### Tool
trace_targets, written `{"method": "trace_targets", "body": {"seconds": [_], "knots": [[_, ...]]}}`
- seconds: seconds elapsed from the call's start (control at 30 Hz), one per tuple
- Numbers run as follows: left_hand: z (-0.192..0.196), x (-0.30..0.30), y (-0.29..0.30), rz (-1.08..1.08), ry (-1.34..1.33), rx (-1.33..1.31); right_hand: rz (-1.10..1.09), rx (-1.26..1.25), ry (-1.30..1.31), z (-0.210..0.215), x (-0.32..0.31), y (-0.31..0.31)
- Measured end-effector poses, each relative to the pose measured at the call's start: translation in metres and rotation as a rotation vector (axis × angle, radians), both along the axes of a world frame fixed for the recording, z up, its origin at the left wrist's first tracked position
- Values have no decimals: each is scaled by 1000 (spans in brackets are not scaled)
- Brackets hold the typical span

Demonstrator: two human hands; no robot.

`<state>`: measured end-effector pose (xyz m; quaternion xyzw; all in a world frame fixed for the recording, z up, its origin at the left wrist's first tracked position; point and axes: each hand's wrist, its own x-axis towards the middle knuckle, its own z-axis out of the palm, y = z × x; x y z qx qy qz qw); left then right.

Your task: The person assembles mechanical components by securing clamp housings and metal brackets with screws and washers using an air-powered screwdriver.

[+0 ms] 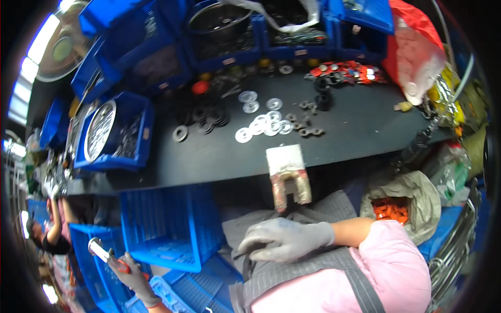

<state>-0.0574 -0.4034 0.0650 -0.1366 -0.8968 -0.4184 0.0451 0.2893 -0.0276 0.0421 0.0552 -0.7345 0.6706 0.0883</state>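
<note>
My left hand (pixel 134 279), in a grey glove, is at the lower left over the blue crates. Its fingers are closed around a silver metal piece with a round end (pixel 97 249) and an orange-red part by the fingers. My right hand (pixel 284 240), also gloved in grey, hovers near my lap with fingers loosely bent and apart; nothing shows clearly in it. Just beyond it a worn fork-shaped fixture (pixel 286 161) juts from the table edge. Silver washers (pixel 259 125), dark rings (pixel 206 122) and small dark nut-like parts (pixel 308 122) lie on the black table (pixel 219 161).
Blue bins (pixel 224 52) of hardware line the table's back, with another blue bin (pixel 138 148) at left. Orange-red parts (pixel 347 72) lie far right, near a red bag (pixel 412 47). An empty blue crate (pixel 162 224) stands below, and a sack of orange pieces (pixel 417 201) sits right.
</note>
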Motion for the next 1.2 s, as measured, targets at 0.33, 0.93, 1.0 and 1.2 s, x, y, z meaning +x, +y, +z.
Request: {"method": "trace_targets", "body": {"seconds": [0.33, 0.93, 1.0, 1.2], "knots": [[37, 153, 265, -917, -660, 580, -507, 386, 30, 32, 30, 73], [28, 103, 357, -1011, -1100, 1088, -880, 1480, -576, -5, -123, 348], [31, 101, 364, -991, -1089, 1095, -927, 1515, -545, -14, -131, 353], [33, 102, 400, -1040, -691, 1004, -987, 1488, -464, -21, -129, 352]]}}
